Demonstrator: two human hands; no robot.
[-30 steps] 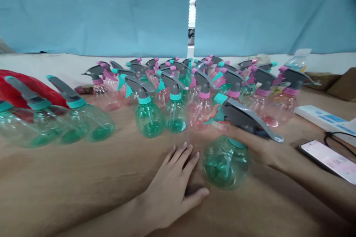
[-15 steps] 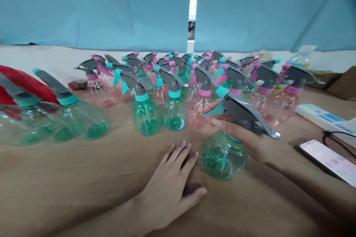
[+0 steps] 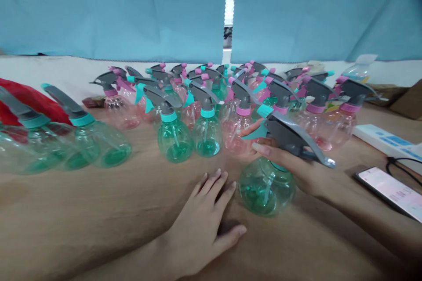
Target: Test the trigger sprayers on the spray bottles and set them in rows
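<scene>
My right hand is wrapped round the neck of a green spray bottle, just under its grey head, with the turquoise trigger facing left. The bottle is clear green with a thin tube inside and tilts slightly. Flat on the table rests my left hand, fingers spread, just left of that bottle and apart from it. Beyond the hands stand two green spray bottles with turquoise collars. A pink spray bottle is close behind my right fingers.
Several pink and green spray bottles crowd the back. More green bottles stand at left before a red bag. At right lie a phone, a black cable and a white-and-blue box. A blue curtain hangs behind.
Both hands keep their places and the spray bottle stays in my right hand. The whole view has shifted very slightly.
</scene>
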